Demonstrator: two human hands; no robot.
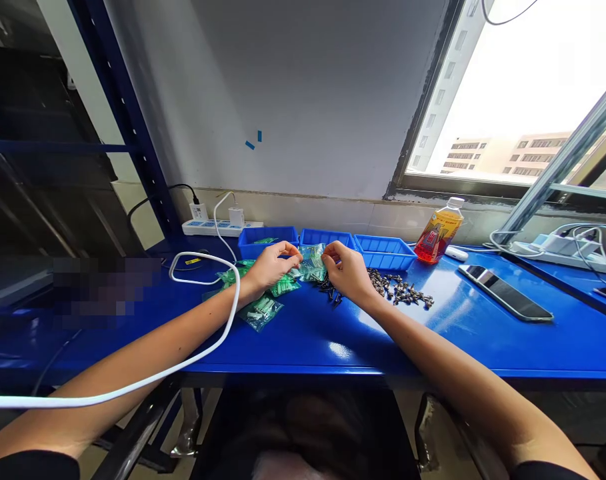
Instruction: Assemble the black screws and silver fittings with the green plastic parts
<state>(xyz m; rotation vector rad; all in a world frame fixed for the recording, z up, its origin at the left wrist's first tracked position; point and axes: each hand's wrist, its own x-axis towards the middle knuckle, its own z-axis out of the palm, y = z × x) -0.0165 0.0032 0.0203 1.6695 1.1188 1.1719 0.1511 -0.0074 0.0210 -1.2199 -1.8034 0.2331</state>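
My L hand (273, 268) is half curled, thumb + index tips together, clamped on the L edge of a small clear bag (313, 263); my R hand (347, 272) mirrors it, thumb + index pinched on the R edge, other fingers folded in. The bag hangs btwn them, just in front of the mid bin (327, 237), w/ pale green pcs showing thru the plastic. Containers: L bin (253, 251), directly left of the mid bin, has some green stuff (267, 241) inside; R bin (387, 261), directly right of it, shows ribbed blue walls. I can't tell what's in the mid bin, as the bag + hands cover part of it. Front-left of the mid bin I've got a pile of green bags (285, 287), incl. one w/ pale pcs (261, 312) nearest me. Front-right of it: loose dark screws (334, 293) by my R hand, then brownish screws (405, 291) farther right. Bottle (435, 235) w/ reddish drink + phone (507, 293) lie well right of the mid bin, bottle upright, phone flat.
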